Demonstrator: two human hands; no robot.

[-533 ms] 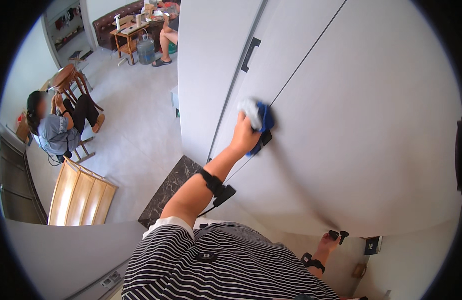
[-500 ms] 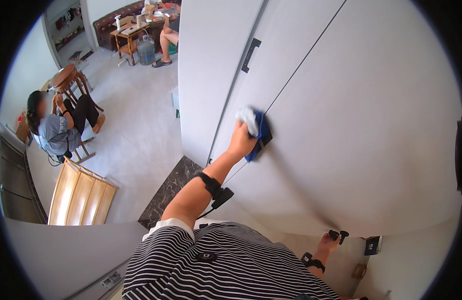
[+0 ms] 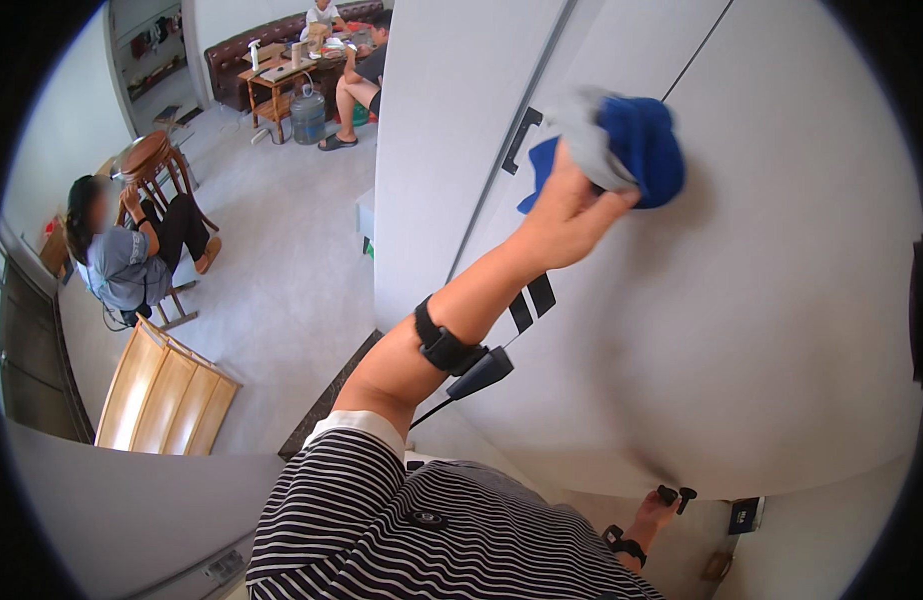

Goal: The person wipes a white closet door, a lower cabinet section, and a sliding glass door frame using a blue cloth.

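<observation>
My left hand (image 3: 572, 215) is closed around a bunched blue and grey cloth (image 3: 642, 150). The cloth is raised over the upper part of the pale door panel (image 3: 762, 300), its shadow falling on the panel; whether it touches cannot be told. Just left of the cloth is a black recessed pull (image 3: 524, 140). Below my left wrist, two more short black bars (image 3: 535, 300) show on the panel. Low on the right, my right hand (image 3: 657, 510) has its fingers closed at a black door handle (image 3: 668, 495) by the panel's lower edge.
A person (image 3: 127, 245) sits at the left beside a wooden stool (image 3: 147, 158). A light wooden slatted piece (image 3: 167, 390) stands nearer. Far back, two people sit by a table (image 3: 282, 70), with a large water bottle (image 3: 308, 118) on the floor.
My left hand has moved up and to the right across the panel with the cloth, uncovering the two black bars. My right hand stays at the handle. The view has shifted slightly.
</observation>
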